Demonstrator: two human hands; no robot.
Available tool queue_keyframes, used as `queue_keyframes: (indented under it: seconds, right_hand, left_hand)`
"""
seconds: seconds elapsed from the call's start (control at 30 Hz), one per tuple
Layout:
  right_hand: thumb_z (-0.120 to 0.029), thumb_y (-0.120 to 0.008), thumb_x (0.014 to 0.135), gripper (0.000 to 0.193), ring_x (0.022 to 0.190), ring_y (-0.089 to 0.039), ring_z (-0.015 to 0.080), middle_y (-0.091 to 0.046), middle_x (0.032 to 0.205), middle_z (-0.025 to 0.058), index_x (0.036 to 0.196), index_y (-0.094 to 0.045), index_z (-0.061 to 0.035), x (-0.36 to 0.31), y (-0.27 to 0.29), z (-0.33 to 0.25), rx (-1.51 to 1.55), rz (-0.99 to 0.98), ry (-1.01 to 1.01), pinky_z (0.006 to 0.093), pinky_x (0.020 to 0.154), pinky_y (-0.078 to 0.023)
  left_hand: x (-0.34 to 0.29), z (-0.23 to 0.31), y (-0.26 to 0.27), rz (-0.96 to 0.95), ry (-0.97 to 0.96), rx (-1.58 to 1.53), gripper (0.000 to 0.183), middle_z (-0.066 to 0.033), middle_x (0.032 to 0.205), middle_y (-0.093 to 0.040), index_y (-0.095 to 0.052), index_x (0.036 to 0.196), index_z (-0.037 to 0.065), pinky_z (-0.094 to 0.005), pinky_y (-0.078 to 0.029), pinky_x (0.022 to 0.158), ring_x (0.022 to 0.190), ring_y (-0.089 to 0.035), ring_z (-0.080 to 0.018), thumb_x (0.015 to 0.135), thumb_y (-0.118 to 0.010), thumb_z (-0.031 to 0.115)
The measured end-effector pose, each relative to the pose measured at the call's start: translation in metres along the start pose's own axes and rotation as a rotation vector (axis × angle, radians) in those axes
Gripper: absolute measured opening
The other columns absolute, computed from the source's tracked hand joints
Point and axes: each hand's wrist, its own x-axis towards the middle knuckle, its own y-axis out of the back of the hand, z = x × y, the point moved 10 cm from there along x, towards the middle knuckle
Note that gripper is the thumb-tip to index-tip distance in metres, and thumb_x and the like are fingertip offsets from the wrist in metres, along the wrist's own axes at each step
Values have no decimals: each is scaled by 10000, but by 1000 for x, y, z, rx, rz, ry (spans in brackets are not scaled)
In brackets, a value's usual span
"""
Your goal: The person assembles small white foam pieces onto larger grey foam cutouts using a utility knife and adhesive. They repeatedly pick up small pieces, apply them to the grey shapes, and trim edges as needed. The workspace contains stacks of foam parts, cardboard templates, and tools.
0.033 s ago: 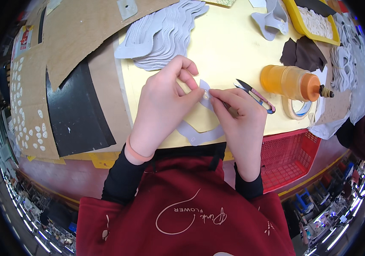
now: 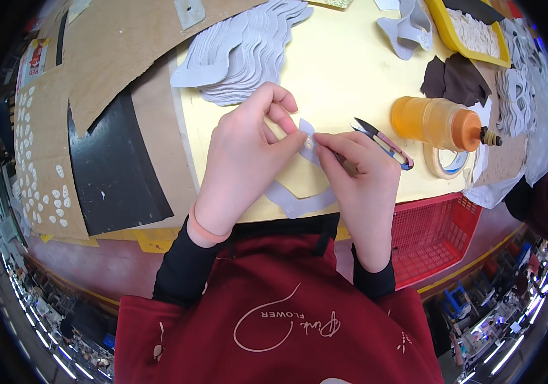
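A curved light-grey shoe-upper-like piece (image 2: pixel 293 202) lies flat on the yellow work surface, one arm running up between my hands. Near that arm's end sits a small white oval patch (image 2: pixel 309 143). My left hand (image 2: pixel 248 153) presses its thumb tip at the patch's left edge, the other fingers curled above. From the right, my right hand (image 2: pixel 363 176) pinches thumb and forefinger together at the patch. Something thin and dark shows under its fingers, mostly hidden. Thread snips (image 2: pixel 384 144) with dark blades lie just right of that hand.
A stack of grey pieces (image 2: pixel 238 54) stands at the back. On the right are an orange bottle (image 2: pixel 424 121), a tape roll (image 2: pixel 439 165), dark brown scraps (image 2: pixel 456 80) and a yellow tray (image 2: pixel 447 38). White ovals dot the cardboard (image 2: pixel 46 160) at left; a red basket (image 2: pixel 437 240) hangs below the edge.
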Motion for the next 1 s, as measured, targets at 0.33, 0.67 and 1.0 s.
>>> queue_keyframes:
  seconds: [0.33, 0.67, 1.0]
  right_hand:
    - [-43, -737, 860, 116, 713, -676, 260, -706, 842, 83, 968, -779, -30, -1, 0, -2, -18, 1, 35, 357, 652, -524]
    - [-30, -748, 840, 135, 738, -677, 275, -697, 844, 78, 972, -776, -35, -1, -1, -1, -34, -14, 61, 374, 668, -531]
    - [-40, -746, 826, 164, 753, -653, 250, -653, 830, 48, 986, -775, -61, 0, -4, -9, -113, -48, 129, 376, 681, -518]
  left_hand:
    - [1, -7, -1, -13, 58, -111, 269, 13, 893, -626, -602, 1034, 25, -159, -408, 516, 587, -548, -1, 835, -769, -42]
    - [0, -9, 0, 9, 98, -127, 222, -13, 849, -655, -630, 985, 46, -213, -421, 528, 568, -570, -31, 798, -731, -16]
    - [0, -5, 0, 2, 83, -55, 201, -36, 837, -664, -632, 979, 40, -254, -466, 547, 570, -626, -90, 802, -726, 19]
